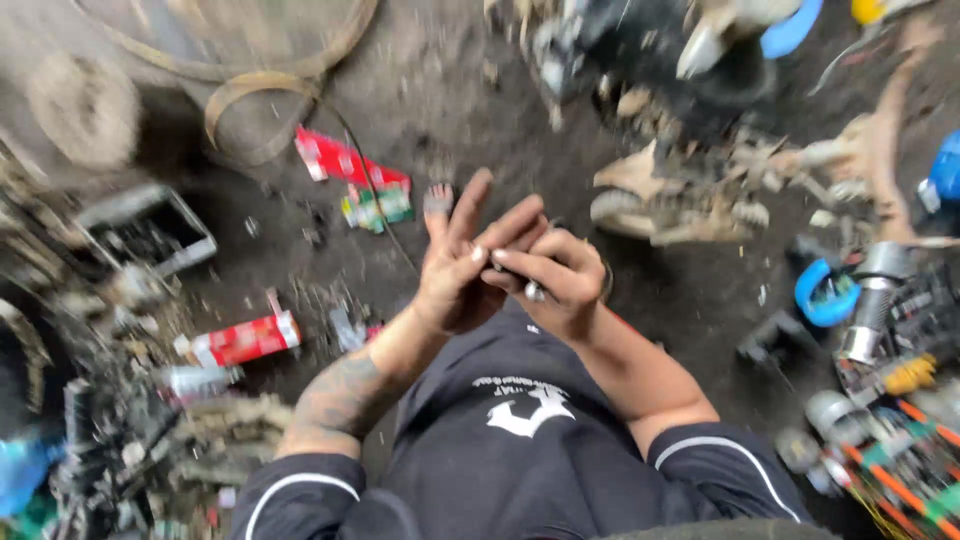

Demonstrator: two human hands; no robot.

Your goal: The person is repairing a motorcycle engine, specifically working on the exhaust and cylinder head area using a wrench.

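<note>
My left hand (455,265) is spread open, fingers extended, palm against my right hand (555,280). The right hand is curled narrow around a small metal part (535,292), pinched at the fingertips, held above my dark trousers (510,440).

Surface: bare, dark, oily dirt floor (440,110), littered throughout. Ahead lies a grimy engine casing (680,195). To the left, red cartons (245,340) and torn red wrappers (350,165) lie flat. Further left, an open metal tray (150,235) holds dark small parts; contents too blurred to identify. To the right, a blue ring (825,295) and metal cylinders (870,300) sit near orange-handled tools (900,480).
</note>
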